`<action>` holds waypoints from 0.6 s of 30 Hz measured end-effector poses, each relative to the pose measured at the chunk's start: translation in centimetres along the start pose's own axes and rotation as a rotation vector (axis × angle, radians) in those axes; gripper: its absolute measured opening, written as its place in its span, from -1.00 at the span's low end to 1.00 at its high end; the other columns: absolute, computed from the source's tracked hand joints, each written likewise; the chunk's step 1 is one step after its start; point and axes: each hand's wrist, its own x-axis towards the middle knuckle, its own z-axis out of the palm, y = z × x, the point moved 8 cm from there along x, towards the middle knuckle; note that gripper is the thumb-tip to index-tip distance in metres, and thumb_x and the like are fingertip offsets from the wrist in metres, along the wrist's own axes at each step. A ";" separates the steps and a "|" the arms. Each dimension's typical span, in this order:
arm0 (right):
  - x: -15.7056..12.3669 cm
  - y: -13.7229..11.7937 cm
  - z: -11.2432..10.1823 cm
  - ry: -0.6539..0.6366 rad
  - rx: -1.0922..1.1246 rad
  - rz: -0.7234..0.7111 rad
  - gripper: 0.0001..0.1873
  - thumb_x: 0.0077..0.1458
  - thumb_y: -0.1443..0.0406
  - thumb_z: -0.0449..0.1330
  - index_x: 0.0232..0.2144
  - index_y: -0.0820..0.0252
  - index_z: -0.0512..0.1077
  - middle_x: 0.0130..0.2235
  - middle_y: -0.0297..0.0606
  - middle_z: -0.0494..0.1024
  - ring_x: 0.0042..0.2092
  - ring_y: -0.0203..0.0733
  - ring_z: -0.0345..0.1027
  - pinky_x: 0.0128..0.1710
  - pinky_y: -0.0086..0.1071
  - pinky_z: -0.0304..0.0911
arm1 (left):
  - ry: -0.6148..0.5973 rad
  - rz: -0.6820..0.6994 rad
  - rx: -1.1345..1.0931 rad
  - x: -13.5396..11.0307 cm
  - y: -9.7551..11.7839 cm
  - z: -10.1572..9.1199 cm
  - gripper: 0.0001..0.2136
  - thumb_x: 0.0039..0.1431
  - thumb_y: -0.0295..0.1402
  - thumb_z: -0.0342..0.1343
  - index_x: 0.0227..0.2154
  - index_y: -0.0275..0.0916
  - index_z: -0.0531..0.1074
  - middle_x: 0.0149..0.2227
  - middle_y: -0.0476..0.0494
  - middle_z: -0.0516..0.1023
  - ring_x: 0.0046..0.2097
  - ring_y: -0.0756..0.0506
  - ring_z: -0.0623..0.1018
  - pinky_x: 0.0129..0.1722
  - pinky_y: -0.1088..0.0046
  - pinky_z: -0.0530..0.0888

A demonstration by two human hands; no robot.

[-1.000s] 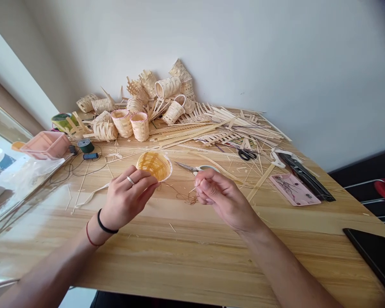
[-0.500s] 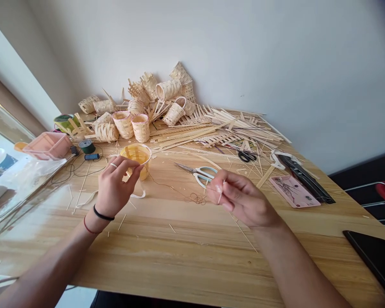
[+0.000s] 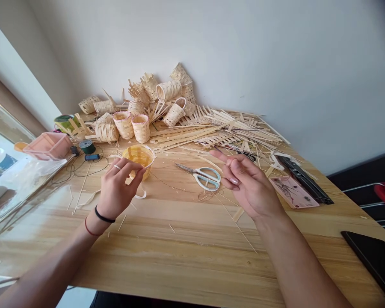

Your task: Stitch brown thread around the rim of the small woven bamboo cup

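My left hand (image 3: 119,187) grips a small woven bamboo basket (image 3: 140,157) by its rim, with its yellow-tinted inside facing me. My right hand (image 3: 246,184) is raised over the table to the right, with fingers spread and nothing visible in them. A pair of white-and-blue-handled scissors (image 3: 204,177) lies on the table between my hands, nearer my right hand. A fine dark thread (image 3: 176,186) trails across the wood near them.
Woven bamboo baskets (image 3: 141,107) and bamboo strips (image 3: 237,130) are heaped at the back. Nearby are a green thread spool (image 3: 87,147), a pink tray (image 3: 46,146), a pink mat (image 3: 293,192), a black tool (image 3: 304,186) and a dark tablet (image 3: 374,256).
My right hand has moved right and opened from its pinch on a thin sliver. The basket has moved back and turned more upright in my left hand, uncovering the scissors.
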 end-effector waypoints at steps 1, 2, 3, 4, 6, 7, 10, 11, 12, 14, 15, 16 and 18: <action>0.0 -0.1 0.0 0.006 0.055 0.005 -0.65 0.03 0.02 0.52 -0.37 0.03 0.49 -0.01 -0.30 0.65 -0.48 -0.32 -0.14 -0.51 -0.38 -0.18 | -0.001 0.007 0.001 0.0 0.0 0.0 -0.92 0.35 -0.38 0.21 -0.30 -0.20 0.51 -0.32 -0.02 0.60 -0.32 -0.02 0.51 -0.32 0.45 0.46; 0.0 -0.2 0.0 0.013 0.105 0.008 -0.64 0.01 0.03 0.53 -0.38 0.02 0.47 -0.03 -0.32 0.66 -0.48 -0.31 -0.15 -0.51 -0.38 -0.19 | 0.002 0.013 0.002 0.0 0.1 0.0 -0.92 0.35 -0.39 0.21 -0.30 -0.20 0.51 -0.32 -0.02 0.60 -0.32 -0.02 0.51 -0.32 0.45 0.46; 0.0 -0.3 -0.2 0.018 0.143 0.010 -0.62 -0.02 0.03 0.55 -0.39 0.02 0.45 -0.09 -0.34 0.68 -0.49 -0.31 -0.16 -0.52 -0.38 -0.21 | 0.006 0.017 0.004 0.0 0.1 0.0 -0.92 0.34 -0.39 0.21 -0.31 -0.20 0.51 -0.33 -0.02 0.60 -0.32 -0.02 0.51 -0.31 0.45 0.46; 0.1 -0.4 -0.4 0.024 0.165 0.012 -0.60 -0.05 0.03 0.56 -0.40 0.01 0.44 -0.19 -0.36 0.68 -0.51 -0.30 -0.18 -0.53 -0.38 -0.22 | 0.013 0.018 0.008 0.1 0.0 -0.1 -0.92 0.34 -0.40 0.21 -0.31 -0.20 0.50 -0.33 -0.02 0.59 -0.32 -0.02 0.51 -0.31 0.45 0.46; 0.3 -0.3 -1.2 0.045 0.166 0.020 -0.59 -0.07 0.02 0.56 -0.39 -0.01 0.44 -0.38 -0.41 0.60 -0.54 -0.31 -0.22 -0.55 -0.37 -0.25 | 0.018 0.013 0.016 0.1 -0.1 -0.2 -0.92 0.34 -0.39 0.21 -0.31 -0.20 0.50 -0.34 -0.02 0.59 -0.34 -0.02 0.50 -0.32 0.45 0.45; 0.5 -0.3 -1.7 0.064 0.157 0.022 -0.60 -0.06 0.03 0.55 -0.38 -0.01 0.45 -0.43 -0.43 0.55 -0.55 -0.32 -0.24 -0.56 -0.37 -0.27 | 0.017 0.008 0.020 0.1 -0.2 -0.2 -0.92 0.34 -0.39 0.21 -0.31 -0.20 0.50 -0.34 -0.02 0.59 -0.35 -0.01 0.50 -0.33 0.44 0.44; 1.0 -0.5 -4.1 0.177 0.148 -0.024 -0.64 -0.03 0.07 0.54 -0.37 0.04 0.47 -0.43 -0.43 0.51 -0.58 -0.37 -0.26 -0.60 -0.36 -0.27 | 0.015 0.001 0.022 0.1 -0.4 -0.3 -0.92 0.34 -0.38 0.21 -0.31 -0.20 0.51 -0.33 -0.02 0.59 -0.36 -0.01 0.49 -0.33 0.44 0.44; 1.1 -0.6 -4.9 0.219 0.155 -0.054 -0.64 -0.04 0.09 0.55 -0.37 0.06 0.47 -0.42 -0.42 0.51 -0.58 -0.39 -0.23 -0.60 -0.37 -0.25 | 0.015 -0.001 0.023 0.1 -0.4 -0.3 -0.92 0.34 -0.38 0.21 -0.31 -0.20 0.51 -0.33 -0.02 0.59 -0.36 -0.01 0.49 -0.33 0.44 0.44; 1.2 -0.8 -5.8 0.255 0.164 -0.085 -0.64 -0.05 0.11 0.55 -0.38 0.08 0.47 -0.42 -0.41 0.50 -0.58 -0.40 -0.19 -0.61 -0.38 -0.24 | 0.015 -0.007 0.025 0.1 -0.4 -0.3 -0.92 0.34 -0.38 0.21 -0.31 -0.19 0.51 -0.33 -0.02 0.59 -0.37 -0.01 0.49 -0.32 0.43 0.44; 1.3 -1.2 -7.2 0.299 0.175 -0.132 -0.65 -0.04 0.16 0.55 -0.41 0.08 0.45 -0.41 -0.39 0.49 -0.56 -0.39 -0.08 -0.62 -0.39 -0.20 | 0.019 -0.021 0.033 0.1 -0.6 -0.4 -0.91 0.34 -0.37 0.20 -0.31 -0.19 0.51 -0.33 -0.02 0.59 -0.38 -0.01 0.48 -0.32 0.43 0.44; 1.3 -1.4 -7.8 0.311 0.177 -0.146 -0.67 -0.02 0.18 0.54 -0.42 0.08 0.44 -0.41 -0.38 0.48 -0.55 -0.39 -0.03 -0.62 -0.38 -0.19 | 0.022 -0.029 0.038 0.2 -0.6 -0.4 -0.91 0.34 -0.36 0.20 -0.32 -0.19 0.51 -0.34 -0.02 0.58 -0.39 0.00 0.48 -0.32 0.43 0.44; 1.4 -1.5 -8.6 0.322 0.176 -0.158 -0.69 0.02 0.20 0.53 -0.43 0.07 0.44 -0.41 -0.37 0.47 -0.55 -0.38 -0.01 -0.63 -0.38 -0.18 | 0.025 -0.035 0.042 0.2 -0.7 -0.5 -0.91 0.34 -0.36 0.20 -0.32 -0.19 0.51 -0.35 -0.02 0.57 -0.40 0.00 0.47 -0.33 0.43 0.43; 1.3 -1.8 -10.4 0.364 0.176 -0.193 -0.73 0.06 0.24 0.51 -0.43 0.07 0.46 -0.41 -0.35 0.45 -0.55 -0.38 -0.01 -0.63 -0.35 -0.19 | 0.032 -0.048 0.047 0.3 -0.8 -0.6 -0.89 0.34 -0.35 0.20 -0.34 -0.20 0.51 -0.37 -0.01 0.56 -0.41 0.01 0.46 -0.35 0.44 0.42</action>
